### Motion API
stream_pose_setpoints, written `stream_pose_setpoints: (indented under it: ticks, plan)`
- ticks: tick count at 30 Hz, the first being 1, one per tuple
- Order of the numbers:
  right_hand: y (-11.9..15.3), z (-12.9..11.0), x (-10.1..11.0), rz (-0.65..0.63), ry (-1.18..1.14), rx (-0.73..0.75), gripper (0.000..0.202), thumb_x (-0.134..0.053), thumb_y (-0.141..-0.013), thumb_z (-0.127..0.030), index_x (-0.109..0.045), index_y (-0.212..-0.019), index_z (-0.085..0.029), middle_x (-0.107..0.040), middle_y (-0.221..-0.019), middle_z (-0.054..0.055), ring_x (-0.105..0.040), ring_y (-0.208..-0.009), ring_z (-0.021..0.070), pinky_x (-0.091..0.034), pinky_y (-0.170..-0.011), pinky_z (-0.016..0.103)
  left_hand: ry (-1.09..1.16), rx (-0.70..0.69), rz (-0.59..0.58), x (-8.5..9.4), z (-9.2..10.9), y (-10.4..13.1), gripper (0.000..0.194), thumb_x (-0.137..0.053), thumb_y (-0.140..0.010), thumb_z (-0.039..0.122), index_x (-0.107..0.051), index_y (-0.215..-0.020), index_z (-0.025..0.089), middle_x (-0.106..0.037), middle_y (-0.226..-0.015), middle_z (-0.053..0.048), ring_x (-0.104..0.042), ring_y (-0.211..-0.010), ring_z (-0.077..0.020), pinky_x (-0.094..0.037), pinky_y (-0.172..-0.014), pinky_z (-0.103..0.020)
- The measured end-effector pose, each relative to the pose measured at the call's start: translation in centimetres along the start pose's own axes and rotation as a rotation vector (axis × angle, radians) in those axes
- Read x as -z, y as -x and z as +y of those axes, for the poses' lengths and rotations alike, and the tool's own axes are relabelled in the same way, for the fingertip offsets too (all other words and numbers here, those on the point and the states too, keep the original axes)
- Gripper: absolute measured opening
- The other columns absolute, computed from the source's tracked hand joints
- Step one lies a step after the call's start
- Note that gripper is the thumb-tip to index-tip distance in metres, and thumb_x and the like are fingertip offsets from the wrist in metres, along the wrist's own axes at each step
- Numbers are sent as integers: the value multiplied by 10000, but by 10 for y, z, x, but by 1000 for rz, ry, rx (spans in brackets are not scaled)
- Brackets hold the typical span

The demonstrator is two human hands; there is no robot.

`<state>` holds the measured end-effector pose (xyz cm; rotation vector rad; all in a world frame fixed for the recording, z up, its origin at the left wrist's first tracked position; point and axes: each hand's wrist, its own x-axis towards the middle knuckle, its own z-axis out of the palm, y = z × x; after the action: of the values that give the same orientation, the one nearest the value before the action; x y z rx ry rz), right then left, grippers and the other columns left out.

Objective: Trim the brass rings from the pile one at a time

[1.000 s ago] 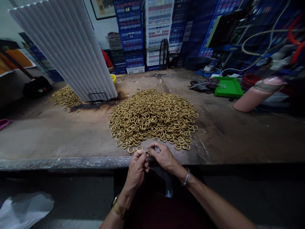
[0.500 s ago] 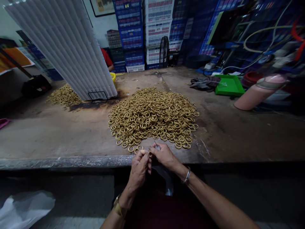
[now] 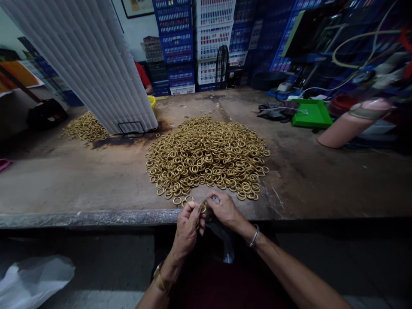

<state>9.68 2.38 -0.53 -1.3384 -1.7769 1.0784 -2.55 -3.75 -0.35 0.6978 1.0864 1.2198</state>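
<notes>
A wide heap of gold-coloured rings (image 3: 206, 154) lies on the table, with a few loose rings (image 3: 177, 200) at its near edge. Just in front of it, above the table's edge, my left hand (image 3: 189, 225) is closed on a gold-coloured ring (image 3: 202, 207) between thumb and fingers. Close by on the right, my right hand (image 3: 225, 209) is pinched around a small grey tool (image 3: 216, 199). Fingers hide most of this tool, so its exact kind is unclear. The fingertips of both hands are close together at the held ring.
On the left a tall corrugated white panel (image 3: 96, 68) stands in a wire holder, with a smaller ring pile (image 3: 86, 128) behind it. A green tray (image 3: 311, 113) and a pink bottle (image 3: 352, 124) are at the right. Part of a person's red sleeve (image 3: 142, 74) shows behind the panel.
My right hand has drawn slightly right, away from the left fingers, and the held ring shows more. The tool's thin dark tip is no longer visible. My left hand stays nearly still.
</notes>
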Motion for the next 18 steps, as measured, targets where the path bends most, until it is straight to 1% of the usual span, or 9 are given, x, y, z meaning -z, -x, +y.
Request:
stream_pose_setpoints:
  ticks: [1,4,7,11,13,15,18]
  plan:
    - [2,1,1,-13,67,61,155,-439,-752,-225,-520,-631,-174,-489,-542,-18,-417,-504,95,-315,-499,202,-20,-18,2,1,0,0,254,-531,-780,423,-438,-802,188,-516,-644,35,-421,-453,-46,-320,-377,-134]
    - [10,2,2,-124,230,230,138,-426,-761,-184,-536,-678,-180,-528,-579,-7,-444,-532,104,-299,-531,210,-101,-70,3,2,1,-2,252,-512,-792,424,-449,-783,181,-480,-587,49,-394,-428,-44,-320,-373,-138]
    - [14,1,2,-184,338,293,139,-422,-720,-119,-547,-704,-177,-555,-607,-1,-456,-553,109,-274,-535,212,-177,-93,14,2,0,-4,266,-516,-782,440,-459,-766,181,-424,-508,73,-358,-385,-43,-311,-364,-143]
    - [13,-2,3,-225,430,276,161,-423,-701,-108,-564,-732,-179,-577,-621,1,-477,-564,116,-254,-527,216,-185,-95,50,1,1,-3,308,-560,-734,478,-466,-746,185,-420,-484,79,-348,-361,-39,-300,-354,-141]
    - [10,0,4,-227,492,233,172,-428,-704,-119,-576,-760,-185,-593,-639,8,-496,-575,125,-259,-530,220,-177,-84,52,1,2,1,316,-565,-729,482,-462,-718,184,-425,-481,76,-340,-352,-35,-292,-347,-137]
    - [6,4,6,-193,580,165,196,-435,-704,-128,-589,-808,-187,-609,-658,23,-518,-593,140,-271,-540,229,-161,-50,16,1,2,9,312,-550,-744,477,-456,-702,182,-452,-509,64,-344,-355,-34,-294,-339,-136]
    - [-2,7,6,-130,668,113,231,-436,-723,-142,-591,-889,-188,-631,-705,43,-550,-640,160,-297,-566,242,-138,66,-114,4,-7,22,293,-531,-760,465,-470,-736,179,-512,-594,31,-389,-383,-44,-319,-339,-143]
